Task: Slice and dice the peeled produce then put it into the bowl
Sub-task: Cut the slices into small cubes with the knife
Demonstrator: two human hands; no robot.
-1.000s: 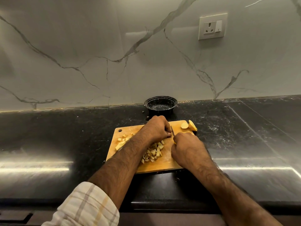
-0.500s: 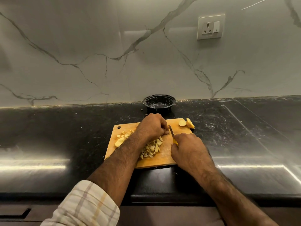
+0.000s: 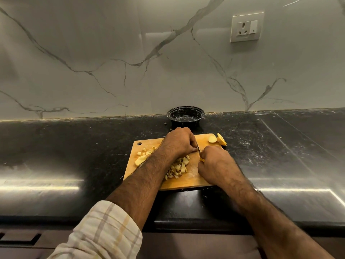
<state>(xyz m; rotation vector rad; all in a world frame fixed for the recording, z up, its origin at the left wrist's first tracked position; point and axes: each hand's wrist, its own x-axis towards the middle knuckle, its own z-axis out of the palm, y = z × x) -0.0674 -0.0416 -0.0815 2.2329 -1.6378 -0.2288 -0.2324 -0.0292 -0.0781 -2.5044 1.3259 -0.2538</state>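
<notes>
1. My left hand [image 3: 178, 142] sat knuckles-up on the far middle of the cutting board [image 3: 188, 181], fingers curled down; whatever piece lay under them was hidden, so I could not tell what, if anything, that grip held.
2. My right hand [image 3: 214, 161] was clamped around the yellow handle of a knife [image 3: 199, 149]; only a sliver of handle showed at the thumb side, and a short stretch of blade stood between the two hands, close against my left fingertips.
3. Diced pieces [image 3: 178, 168] lay in a loose heap on the board, just under and beside my left wrist.
4. A second, smaller scatter of chunks [image 3: 142, 156] sat toward the board's left end, near its hanging hole, partly behind my left forearm.
5. Two uncut slices [image 3: 217, 140] rested at the board's far right corner, one flat, one leaning out over the edge.
6. The black bowl [image 3: 185, 114] stood on the dark surface [image 3: 74, 146] just beyond the board, against the marble wall [image 3: 112, 53]; no cut pieces were visible in it.
7. A wall socket [image 3: 246, 27] was mounted up to the right.
8. My left sleeve [image 3: 104, 234], pale check, was rolled back at the forearm.
</notes>
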